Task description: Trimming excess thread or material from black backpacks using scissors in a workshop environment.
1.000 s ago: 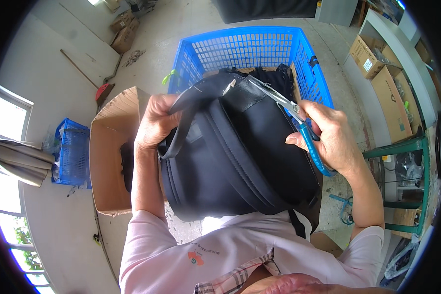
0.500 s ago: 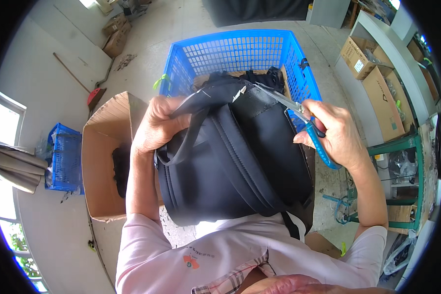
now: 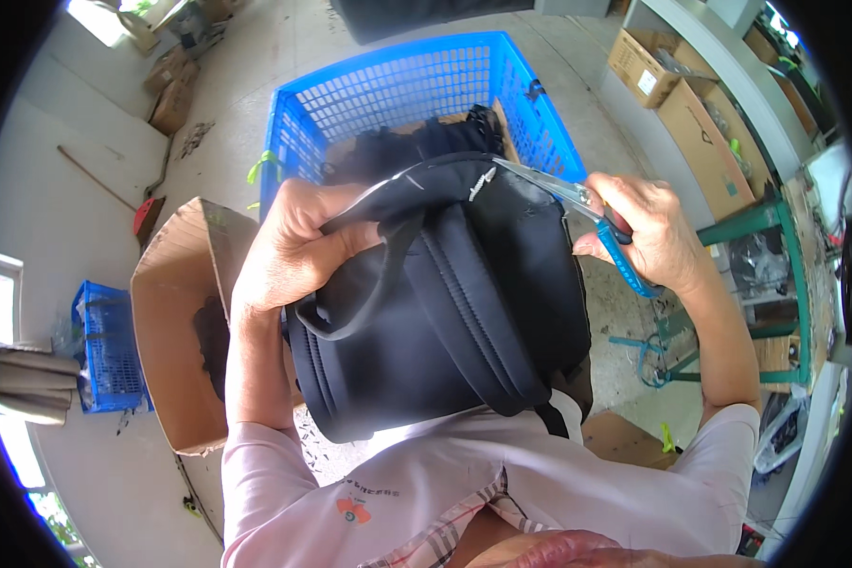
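Note:
A black backpack (image 3: 388, 331) with padded shoulder straps rests against my body, its top edge facing away from me. My left hand (image 3: 303, 246) pinches that edge on the left, fingers closed over the fabric beside a looped webbing handle (image 3: 350, 317). In my right hand (image 3: 648, 232) is a pair of scissors (image 3: 612, 248) with blue handles. The metal blades point left and lie along the bag's upper right edge, near a pale frayed patch (image 3: 483, 183). Whether the blade tips have fabric between them is hard to make out.
Beyond the bag stands a blue plastic crate (image 3: 530, 123) holding black items. An open cardboard box (image 3: 175, 331) is at left, with a smaller blue crate (image 3: 114, 350) past it. To the right are cardboard boxes (image 3: 701, 142) and a green metal frame (image 3: 795, 284).
The view has shifted, so the crate and boxes appear farther left. Both hands keep their grip on the bag and the scissors, and the blades stay at the bag's edge.

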`<state>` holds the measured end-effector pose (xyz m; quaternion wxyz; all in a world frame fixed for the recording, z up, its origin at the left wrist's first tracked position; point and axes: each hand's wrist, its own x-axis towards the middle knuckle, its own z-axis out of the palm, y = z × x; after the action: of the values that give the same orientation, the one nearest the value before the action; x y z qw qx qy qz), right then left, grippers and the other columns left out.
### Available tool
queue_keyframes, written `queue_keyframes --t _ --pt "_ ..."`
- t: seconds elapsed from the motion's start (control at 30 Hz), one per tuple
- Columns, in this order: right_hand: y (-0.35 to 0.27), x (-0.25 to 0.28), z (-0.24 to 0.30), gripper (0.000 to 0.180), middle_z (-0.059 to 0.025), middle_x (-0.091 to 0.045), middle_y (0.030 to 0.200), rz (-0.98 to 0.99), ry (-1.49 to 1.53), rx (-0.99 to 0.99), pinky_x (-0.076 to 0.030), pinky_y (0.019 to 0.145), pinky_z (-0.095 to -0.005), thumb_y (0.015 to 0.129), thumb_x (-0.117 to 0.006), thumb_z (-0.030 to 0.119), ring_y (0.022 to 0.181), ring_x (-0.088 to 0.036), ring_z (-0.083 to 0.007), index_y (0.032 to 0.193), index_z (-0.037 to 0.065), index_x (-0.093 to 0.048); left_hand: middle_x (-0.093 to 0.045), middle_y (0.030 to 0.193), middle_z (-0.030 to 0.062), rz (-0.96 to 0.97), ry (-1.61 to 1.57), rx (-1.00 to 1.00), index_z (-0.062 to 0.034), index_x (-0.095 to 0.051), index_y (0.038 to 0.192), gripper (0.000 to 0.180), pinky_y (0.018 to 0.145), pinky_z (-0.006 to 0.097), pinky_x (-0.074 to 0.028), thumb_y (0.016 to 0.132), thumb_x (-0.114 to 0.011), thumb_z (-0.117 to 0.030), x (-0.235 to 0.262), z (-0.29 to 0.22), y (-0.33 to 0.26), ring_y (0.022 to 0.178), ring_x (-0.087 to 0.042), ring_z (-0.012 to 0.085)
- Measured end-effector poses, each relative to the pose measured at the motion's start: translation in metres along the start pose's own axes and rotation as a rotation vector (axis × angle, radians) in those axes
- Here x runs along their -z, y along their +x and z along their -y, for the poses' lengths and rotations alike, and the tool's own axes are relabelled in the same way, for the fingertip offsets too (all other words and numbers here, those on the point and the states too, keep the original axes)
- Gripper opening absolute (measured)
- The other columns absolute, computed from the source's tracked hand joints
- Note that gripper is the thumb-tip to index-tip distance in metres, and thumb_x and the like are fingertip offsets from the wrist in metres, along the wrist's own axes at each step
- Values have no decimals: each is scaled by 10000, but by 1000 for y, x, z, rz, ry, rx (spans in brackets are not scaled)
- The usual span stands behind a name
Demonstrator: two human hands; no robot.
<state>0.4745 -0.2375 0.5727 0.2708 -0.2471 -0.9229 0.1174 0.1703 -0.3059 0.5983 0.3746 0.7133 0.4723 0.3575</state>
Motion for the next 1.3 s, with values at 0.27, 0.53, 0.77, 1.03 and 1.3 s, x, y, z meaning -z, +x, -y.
queue_keyframes --t 0.27,0.53,0.77,1.03,1.3 --pt "-94 -2 1 706 -73 -527 936 -474 807 -592 -401 748 -272 650 -683 441 867 -510 -158 1139 1 -426 -562 596 167 331 365 -428 -4 -616 726 128 508 348 -446 605 -585 -32 -92 -27 63 559 -569 298" --pt "-154 -1 4 363 -146 -516 1066 -734 1018 -681 -365 875 -306 760 -494 70 981 -502 -216 1102 -40 -442 -537 990 232 -236 180 -453 45 -507 1031 462 799 406 -407 715 -638 -266 -111 10 61 935 -512 351" --pt "-159 -13 -19 353 -185 -514 1102 -801 624 -488 -358 900 -319 792 -400 69 1033 -491 -247 1121 -47 -456 -450 1174 138 108 -980 303 35 -376 1217 928 914 320 -326 656 -516 -691 -103 50 -46 1055 -445 208" --pt "-88 -34 -17 357 -111 -506 1036 -940 628 -525 -338 876 -287 791 -429 85 950 -487 -177 1123 -45 -437 -575 1054 47 -358 -451 108 -24 -514 1147 473 846 267 -411 690 -615 41 -41 3 -36 944 -522 121" --pt "-97 -60 16 570 -17 -536 878 -364 1016 -654 -417 655 -218 633 -742 212 784 -505 -97 1090 -6 -480 -600 978 65 256 -72 -12 16 -562 1063 429 847 261 -387 641 -619 73 45 9 21 911 -521 136"
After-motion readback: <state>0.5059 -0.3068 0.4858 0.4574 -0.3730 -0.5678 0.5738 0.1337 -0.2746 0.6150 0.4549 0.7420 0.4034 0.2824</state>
